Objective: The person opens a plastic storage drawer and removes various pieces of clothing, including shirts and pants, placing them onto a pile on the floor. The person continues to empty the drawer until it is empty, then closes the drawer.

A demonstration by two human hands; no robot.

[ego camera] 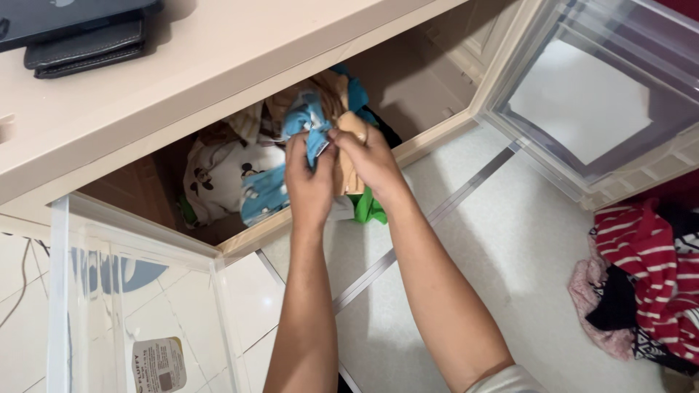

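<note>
A blue cloth [309, 124] is gripped by both hands at the mouth of the open drawer bay [408, 87] of a beige plastic cabinet. The left hand [309, 178] is clenched on the lower part of the cloth, its fingers curled round the fabric. The right hand [371, 156] is closed on the same cloth from the other side, thumb and fingers pinched near the top edge, with a tan garment [348, 175] pressed behind it. The two hands are touching each other over the cloth.

Inside the drawer bay, further clothes are piled: a white printed garment [218, 175] lies to the left of the blue cloth, and a light blue piece [263, 193] is seen just below it. A bright green piece [369, 209] hangs over the front edge of the bay, beneath the right hand, so the bay's lip is partly blocked by spilled fabric.

Above the bay, the cabinet top [218, 51] carries a dark wallet [87, 47] at its far left. A clear drawer [590, 94], taken out, is stood to the right of the bay on the tiled floor [510, 255]. Another clear drawer [138, 291] stands below and left of the bay. A heap of clothes with a red striped garment [648, 255] lies on the floor well to the right of the bay.
</note>
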